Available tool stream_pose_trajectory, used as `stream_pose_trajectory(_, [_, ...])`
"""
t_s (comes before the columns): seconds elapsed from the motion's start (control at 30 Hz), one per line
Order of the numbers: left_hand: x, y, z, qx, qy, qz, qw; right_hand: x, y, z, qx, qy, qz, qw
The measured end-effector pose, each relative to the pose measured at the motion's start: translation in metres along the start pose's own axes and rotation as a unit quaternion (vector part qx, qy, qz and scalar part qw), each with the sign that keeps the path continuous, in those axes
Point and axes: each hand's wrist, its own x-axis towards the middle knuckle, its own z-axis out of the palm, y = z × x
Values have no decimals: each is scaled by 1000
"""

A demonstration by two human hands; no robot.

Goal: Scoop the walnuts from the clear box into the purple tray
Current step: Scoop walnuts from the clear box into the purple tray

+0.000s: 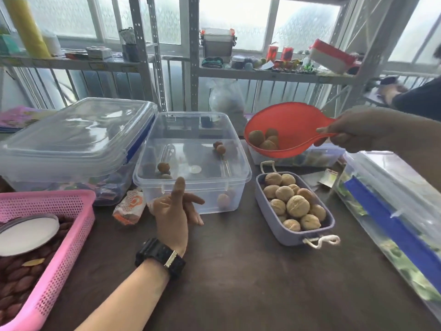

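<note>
The clear box (235,174) stands mid-table with a few walnuts (163,167) left on its floor. To its right sits the purple tray (290,236), piled with several walnuts (297,206). My right hand (358,131) grips the handle of a red scoop (290,120), held in the air above and behind the tray, tilted, with several walnuts in its bowl. My left hand (175,209) hovers in front of the box's near wall, fingers loosely spread, holding nothing; a black watch is on the wrist.
A lidded clear container (76,134) stands left of the box. A pink basket (57,225) with brown nuts and a white lid sits at front left. An orange-white packet (130,206) lies by the box. A long clear box with blue tape (391,223) runs along the right. Shelves stand behind.
</note>
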Motion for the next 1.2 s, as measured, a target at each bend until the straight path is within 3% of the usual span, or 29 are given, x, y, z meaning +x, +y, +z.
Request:
stream_pose_trajectory(0.1, [-6,-1,5,33,-77,-12,996,-17,28,-18,-36,47,-6,998])
stream_pose_trajectory(0.27, [-26,-7,28,126,-147,66,979,-41,64,-25,-84,116,-29,989])
stream_pose_trajectory(0.4, [-37,-15,48,258,-224,170,924,-43,76,-20,-98,145,-85,981])
stream_pose_trajectory(0.5, [-41,-22,77,293,-250,207,899,-43,77,-16,-124,163,-135,969])
stream_pose_trajectory(0.7, [-34,-39,125,269,-241,159,919,-43,78,-11,-165,185,-205,947])
stream_pose_trajectory(0.93, [-23,-50,135,253,-229,100,935,-36,87,-11,-179,190,-206,943])
stream_pose_trajectory(1.2, [-25,-50,135,247,-212,90,941,-25,94,-19,-141,191,-185,953])
